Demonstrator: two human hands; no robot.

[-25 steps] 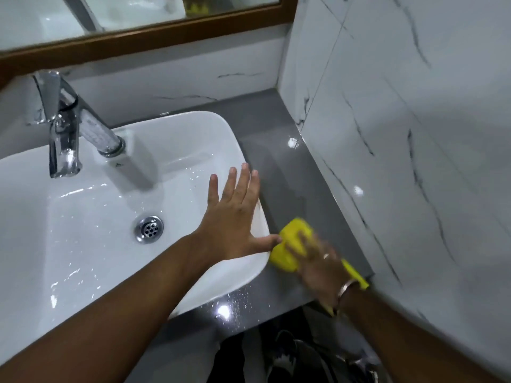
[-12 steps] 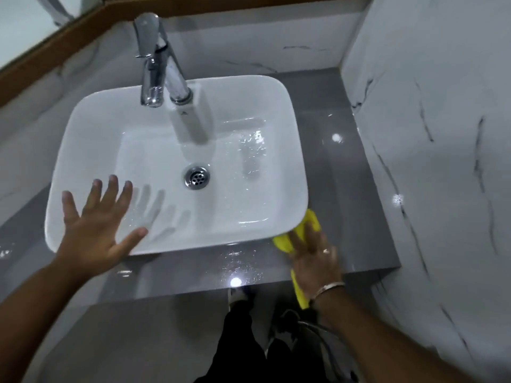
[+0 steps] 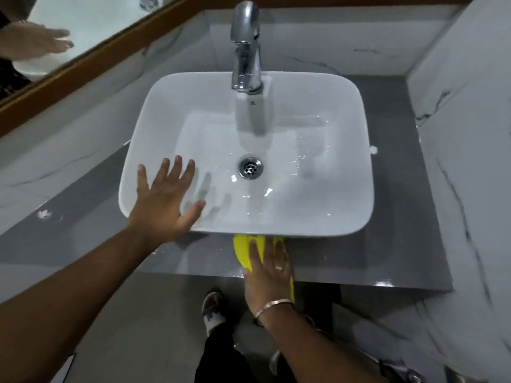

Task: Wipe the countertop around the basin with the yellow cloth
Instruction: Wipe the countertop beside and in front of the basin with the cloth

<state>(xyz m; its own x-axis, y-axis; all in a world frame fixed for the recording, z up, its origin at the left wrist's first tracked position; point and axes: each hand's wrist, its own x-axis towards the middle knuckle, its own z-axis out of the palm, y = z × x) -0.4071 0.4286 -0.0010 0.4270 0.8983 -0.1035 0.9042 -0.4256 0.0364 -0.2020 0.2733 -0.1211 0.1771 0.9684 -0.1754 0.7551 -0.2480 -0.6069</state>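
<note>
A white rectangular basin sits on the glossy grey countertop. My right hand lies flat on the yellow cloth, pressing it onto the counter's front strip just under the basin's near rim, a little right of centre. Part of the cloth is tucked under the rim and part hangs off the counter's edge beside my wrist. My left hand rests with fingers spread on the basin's front left rim, holding nothing.
A chrome tap stands at the back of the basin, with the drain below it. Marble walls close in behind and on the right. A wood-framed mirror is upper left. My legs and feet are below the counter edge.
My right hand has slid the cloth leftward along the front strip, from the basin's right corner toward its middle. My left hand moved from the right rim to the front left rim.
</note>
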